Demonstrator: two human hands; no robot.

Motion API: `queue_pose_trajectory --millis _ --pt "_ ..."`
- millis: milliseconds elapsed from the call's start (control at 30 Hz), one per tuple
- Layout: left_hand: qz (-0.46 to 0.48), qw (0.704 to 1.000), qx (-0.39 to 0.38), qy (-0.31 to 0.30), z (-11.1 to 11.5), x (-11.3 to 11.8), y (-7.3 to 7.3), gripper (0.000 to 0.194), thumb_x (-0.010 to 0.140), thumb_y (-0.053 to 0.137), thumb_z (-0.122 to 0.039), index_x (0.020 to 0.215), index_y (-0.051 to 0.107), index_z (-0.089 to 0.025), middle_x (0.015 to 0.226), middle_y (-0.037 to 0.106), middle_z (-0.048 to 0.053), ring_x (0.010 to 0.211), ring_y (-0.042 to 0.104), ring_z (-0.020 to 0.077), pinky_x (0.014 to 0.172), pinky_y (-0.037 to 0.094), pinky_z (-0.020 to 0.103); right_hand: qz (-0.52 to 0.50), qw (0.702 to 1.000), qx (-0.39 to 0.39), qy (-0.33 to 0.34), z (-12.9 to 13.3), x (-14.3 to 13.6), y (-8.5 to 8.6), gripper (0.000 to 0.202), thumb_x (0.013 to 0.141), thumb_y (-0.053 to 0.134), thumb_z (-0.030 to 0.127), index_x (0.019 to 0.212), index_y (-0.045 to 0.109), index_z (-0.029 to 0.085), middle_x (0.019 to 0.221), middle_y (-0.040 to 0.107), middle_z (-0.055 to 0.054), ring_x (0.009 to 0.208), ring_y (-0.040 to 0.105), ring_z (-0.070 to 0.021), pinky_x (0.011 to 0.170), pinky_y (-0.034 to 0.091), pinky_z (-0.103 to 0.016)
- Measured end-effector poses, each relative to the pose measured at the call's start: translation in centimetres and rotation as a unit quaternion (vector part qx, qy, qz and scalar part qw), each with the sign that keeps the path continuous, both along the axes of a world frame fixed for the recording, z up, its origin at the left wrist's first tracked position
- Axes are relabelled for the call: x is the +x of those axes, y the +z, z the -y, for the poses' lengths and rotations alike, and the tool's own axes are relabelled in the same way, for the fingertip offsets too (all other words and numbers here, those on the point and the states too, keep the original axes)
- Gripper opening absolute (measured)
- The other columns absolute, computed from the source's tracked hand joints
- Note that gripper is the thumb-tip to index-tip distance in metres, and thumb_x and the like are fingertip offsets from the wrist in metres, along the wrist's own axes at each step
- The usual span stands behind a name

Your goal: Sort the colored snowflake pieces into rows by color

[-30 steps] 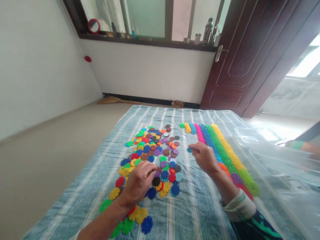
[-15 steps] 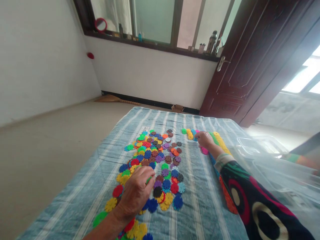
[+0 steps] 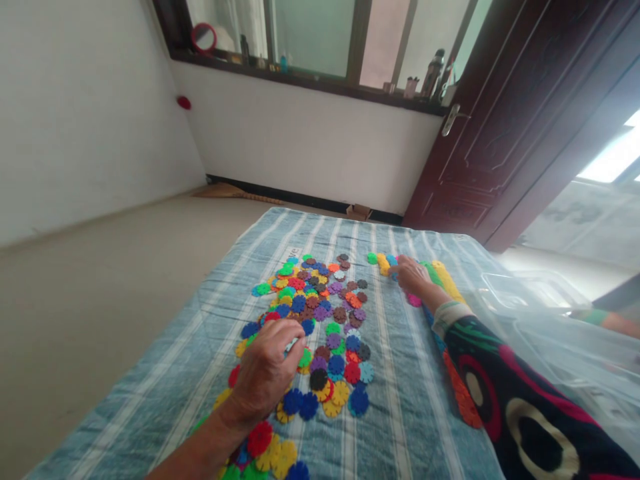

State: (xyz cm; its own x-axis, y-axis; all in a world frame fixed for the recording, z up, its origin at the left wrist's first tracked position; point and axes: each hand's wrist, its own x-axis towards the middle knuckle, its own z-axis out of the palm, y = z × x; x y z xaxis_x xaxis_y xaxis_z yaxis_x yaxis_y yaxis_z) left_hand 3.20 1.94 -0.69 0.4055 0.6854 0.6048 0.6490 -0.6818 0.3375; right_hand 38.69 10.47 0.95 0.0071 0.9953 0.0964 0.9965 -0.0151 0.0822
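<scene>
My left hand (image 3: 270, 360) is over the loose pile of colourful notched plastic discs (image 3: 299, 304), fingers curled and thumb pressed in. A pale blue disc (image 3: 291, 345) shows between thumb and fingers. On the right, my right hand (image 3: 414, 276) reaches to the far end of the bed-like surface, over short overlapping rows of discs. Its fingers stretch leftward and look parted, touching or just above the blue discs (image 3: 393, 275). Beside them lie a yellow row (image 3: 383, 264) and a green disc (image 3: 372, 258). Pink discs (image 3: 415, 300) peek out below that hand.
Long overlapped rows in yellow (image 3: 447, 280), green and orange (image 3: 461, 393) run along the right, partly under my sleeve. Clear plastic boxes (image 3: 535, 293) stand at the right edge. A striped blue cloth (image 3: 390, 400) covers the surface. A dark red door (image 3: 480, 147) is beyond.
My left hand has shifted slightly left and up; a pale blue disc shows in it where a green one showed before. My right hand's fingers have loosened at the blue row.
</scene>
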Motion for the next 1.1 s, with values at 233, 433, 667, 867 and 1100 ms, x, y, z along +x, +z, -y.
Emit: queue_pose_trajectory --millis 233,433,667,867,1100 --pt "0.007 0.999 -0.025 0.029 -0.5 -0.6 0.9 0.018 0.085 0.049 -0.021 0.075 0.063 -0.018 0.079 0.068 0.004 0.08 0.061 0.0175 0.079 0.048 0.03 0.021 1.0 -0.008 -0.002 0.4 -0.3 0.5 0.031 0.088 0.048 0.015 0.105 0.073 0.023 0.104 0.058 -0.012 0.099 0.055 -0.0246 0.075 0.04 -0.03" --pt "-0.01 0.995 -0.093 -0.027 0.1 -0.2 1.2 0.013 0.081 0.054 -0.018 0.071 0.063 -0.019 0.077 0.068 0.002 0.076 0.061 0.0152 0.073 0.047 0.027 -0.108 0.991 0.036 0.07 4.2 -4.9 0.3 0.023 0.086 0.054 0.017 0.1 0.072 0.022 0.102 0.063 -0.008 0.096 0.058 -0.0198 0.073 0.042 -0.027" --pt "-0.071 0.98 -0.151 -0.113 1.8 1.1 1.4 0.013 0.081 0.056 -0.018 0.072 0.066 -0.019 0.073 0.065 0.002 0.076 0.058 0.0157 0.073 0.045 0.028 -0.292 0.938 0.059 0.178 13.2 -11.5 -0.7 0.017 0.087 0.056 0.017 0.084 0.072 0.023 0.091 0.064 -0.004 0.083 0.061 -0.0144 0.076 0.046 -0.026" --pt "-0.134 0.971 -0.104 -0.168 3.6 2.7 0.7 0.01 0.081 0.058 -0.023 0.078 0.067 -0.02 0.09 0.063 0.005 0.089 0.054 0.0191 0.081 0.044 0.033 -0.287 0.937 0.062 0.191 18.0 -13.0 -1.7 0.013 0.081 0.067 0.025 0.093 0.072 0.025 0.114 0.06 -0.007 0.102 0.057 -0.0217 0.086 0.048 -0.035" --pt "-0.166 0.97 -0.087 -0.155 4.3 2.9 0.4 0.008 0.077 0.063 -0.023 0.071 0.065 -0.018 0.094 0.06 0.006 0.092 0.051 0.0209 0.083 0.045 0.037 -0.269 0.943 0.063 0.186 18.9 -12.9 -2.4 0.015 0.078 0.068 0.018 0.091 0.073 0.025 0.119 0.058 -0.007 0.117 0.049 -0.0251 0.096 0.044 -0.041"
